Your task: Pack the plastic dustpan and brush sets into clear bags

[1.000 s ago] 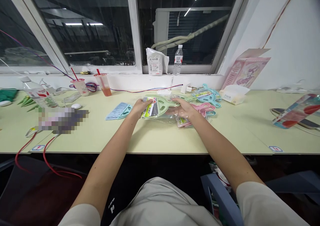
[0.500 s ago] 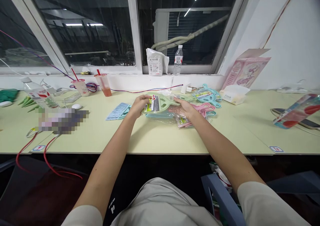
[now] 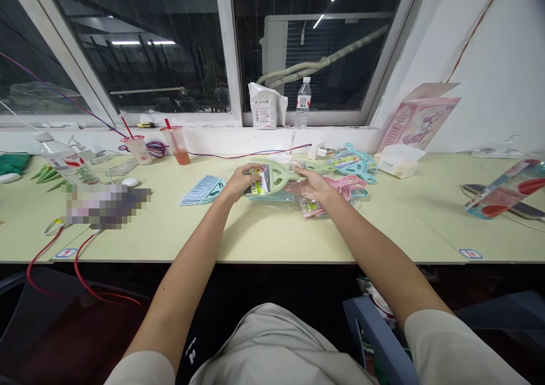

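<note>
Two hands grasp one green dustpan, stretched between them.
The left hand (image 3: 240,183) grips the broad, labelled end of the green dustpan (image 3: 279,174), and the right hand (image 3: 313,184) holds it toward the handle, clear plastic bunched about its fingers. The step in hand looks like handling this piece with its wrapping; the next move probably calls for a firm left hold while the right works at handle or plastic. Just left of the left hand lies a blue brush (image 3: 201,191); pink packs (image 3: 351,185) sit just beside the right hand, with blue sets (image 3: 354,162) beyond it.
</note>
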{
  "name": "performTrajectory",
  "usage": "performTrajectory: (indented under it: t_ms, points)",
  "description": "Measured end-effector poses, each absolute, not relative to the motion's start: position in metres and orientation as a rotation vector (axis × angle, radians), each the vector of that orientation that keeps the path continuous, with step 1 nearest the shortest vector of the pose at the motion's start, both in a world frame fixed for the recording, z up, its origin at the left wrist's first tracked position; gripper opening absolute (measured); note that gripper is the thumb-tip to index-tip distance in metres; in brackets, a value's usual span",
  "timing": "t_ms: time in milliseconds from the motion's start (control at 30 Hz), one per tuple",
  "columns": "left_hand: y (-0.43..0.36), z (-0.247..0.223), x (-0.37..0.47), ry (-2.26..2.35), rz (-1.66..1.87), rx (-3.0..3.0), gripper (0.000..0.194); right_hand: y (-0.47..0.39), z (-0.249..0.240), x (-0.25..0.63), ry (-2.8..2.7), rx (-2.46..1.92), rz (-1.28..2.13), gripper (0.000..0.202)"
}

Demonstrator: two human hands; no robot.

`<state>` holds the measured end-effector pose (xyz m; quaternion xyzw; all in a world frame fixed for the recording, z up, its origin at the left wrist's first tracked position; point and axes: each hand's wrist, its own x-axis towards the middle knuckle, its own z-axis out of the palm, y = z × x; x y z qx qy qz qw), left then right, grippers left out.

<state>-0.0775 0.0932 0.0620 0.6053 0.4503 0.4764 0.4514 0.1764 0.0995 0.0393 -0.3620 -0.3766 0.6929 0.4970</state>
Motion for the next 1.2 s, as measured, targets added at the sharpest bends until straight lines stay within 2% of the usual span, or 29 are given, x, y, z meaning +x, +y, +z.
performTrajectory:
  t_ms: [100, 300, 500, 700, 933, 1200]
  points:
    - [0.095, 0.06, -0.078, 1.123, 1.225, 1.473, 0.054, 0.1, 0.04, 0.177, -0.888, -0.893, 1.694, 0.019]
    - [0.099, 0.058, -0.082, 1.137, 1.188, 1.585, 0.049, 0.101, 0.039, 0.178, -0.861, -0.868, 1.713, 0.017]
    - [0.098, 0.058, -0.082, 1.115, 1.109, 1.595, 0.059, 0.102, 0.038, 0.178, -0.856, -0.852, 1.726, 0.018]
    - [0.094, 0.064, -0.078, 1.021, 1.191, 1.319, 0.088, 0.1, 0.04, 0.177, -0.852, -0.915, 1.7, 0.023]
    - [0.099, 0.066, -0.08, 1.092, 1.261, 1.075, 0.102, 0.1, 0.043, 0.178, -0.929, -0.941, 1.71, 0.023]
    - [0.118, 0.054, -0.082, 1.206, 1.273, 1.075, 0.094, 0.096, 0.052, 0.193, -1.123, -1.02, 1.64, 0.018]
